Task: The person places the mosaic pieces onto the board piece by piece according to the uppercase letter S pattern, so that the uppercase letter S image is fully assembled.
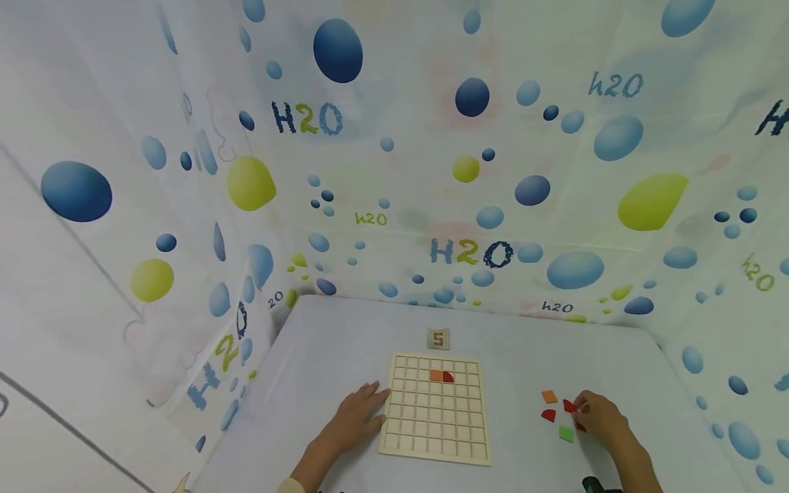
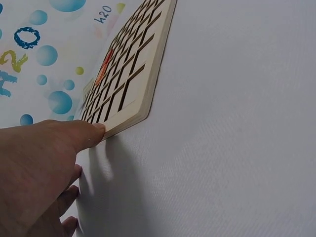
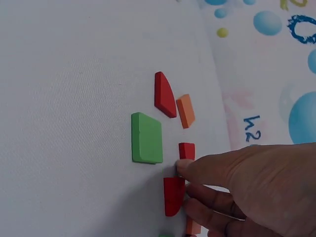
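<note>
A pale wooden grid board (image 1: 434, 411) lies on the table, with an orange square tile (image 1: 436, 375) and a red quarter-circle tile (image 1: 448, 376) side by side in its upper cells. My left hand (image 1: 357, 418) rests at the board's left edge, fingers spread; its thumb (image 2: 91, 134) touches the corner. To the right, my right hand (image 1: 600, 416) pinches a red tile (image 3: 186, 150) between thumb and fingers, which partly hide it. Another red tile (image 3: 174, 196) lies close under those fingers. Around them are a green square tile (image 1: 566, 433), an orange tile (image 1: 549, 396) and a red quarter-circle tile (image 1: 548, 415).
A small card (image 1: 438, 339) with a figure like a 5 lies behind the board. The white table (image 1: 345, 329) meets a curtain (image 1: 394, 178) printed with bubbles and H2O at the back and sides. A dark object (image 1: 593, 484) shows at the bottom edge near the right forearm.
</note>
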Available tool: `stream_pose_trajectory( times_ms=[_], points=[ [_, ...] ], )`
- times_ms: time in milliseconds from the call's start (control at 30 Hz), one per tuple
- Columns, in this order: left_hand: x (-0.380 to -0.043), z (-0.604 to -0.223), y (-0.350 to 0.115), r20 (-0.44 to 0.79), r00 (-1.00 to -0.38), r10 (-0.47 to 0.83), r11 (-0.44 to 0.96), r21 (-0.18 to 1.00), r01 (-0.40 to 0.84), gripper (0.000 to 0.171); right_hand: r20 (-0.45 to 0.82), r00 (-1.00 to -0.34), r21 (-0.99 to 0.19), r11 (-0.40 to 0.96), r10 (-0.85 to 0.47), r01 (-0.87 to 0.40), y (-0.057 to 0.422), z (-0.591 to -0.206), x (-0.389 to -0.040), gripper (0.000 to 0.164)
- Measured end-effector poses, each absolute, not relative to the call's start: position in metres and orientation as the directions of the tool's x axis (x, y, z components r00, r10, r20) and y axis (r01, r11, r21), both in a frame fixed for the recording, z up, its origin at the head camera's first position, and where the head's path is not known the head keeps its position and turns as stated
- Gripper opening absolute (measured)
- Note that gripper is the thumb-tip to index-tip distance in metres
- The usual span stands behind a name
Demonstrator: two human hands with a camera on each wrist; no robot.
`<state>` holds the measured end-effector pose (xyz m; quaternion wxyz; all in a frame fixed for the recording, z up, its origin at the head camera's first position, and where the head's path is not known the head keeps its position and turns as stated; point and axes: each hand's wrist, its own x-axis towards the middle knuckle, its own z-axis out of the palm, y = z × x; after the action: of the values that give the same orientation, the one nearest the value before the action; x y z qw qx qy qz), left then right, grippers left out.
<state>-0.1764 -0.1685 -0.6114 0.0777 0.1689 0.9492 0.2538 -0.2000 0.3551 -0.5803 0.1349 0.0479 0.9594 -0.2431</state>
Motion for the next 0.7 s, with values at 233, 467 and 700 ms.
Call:
stream_pose_trajectory(
  times_ms=[233, 467, 700],
  points=[
    [-0.177, -0.613, -0.168, -0.060, -0.931, 0.361, 0.819, 0.497, 0.286, 0.057, -0.251, -0.968, -0.466, 0.874, 0.020, 0.139, 0.355, -0.592, -0.207, 0.030],
    [-0.178, -0.613, -0.169, -0.050, -0.932, 0.359, 0.812, 0.509, 0.285, 0.056, -0.168, -0.986, -0.469, 0.880, -0.002, 0.078, 0.346, -0.599, -0.215, 0.021],
    [-0.179, -0.615, -0.169, -0.050, -0.931, 0.362, 0.810, 0.511, 0.288, 0.056, -0.125, -0.992, -0.506, 0.859, 0.016, 0.077, 0.340, -0.597, -0.211, 0.030]
  ],
)
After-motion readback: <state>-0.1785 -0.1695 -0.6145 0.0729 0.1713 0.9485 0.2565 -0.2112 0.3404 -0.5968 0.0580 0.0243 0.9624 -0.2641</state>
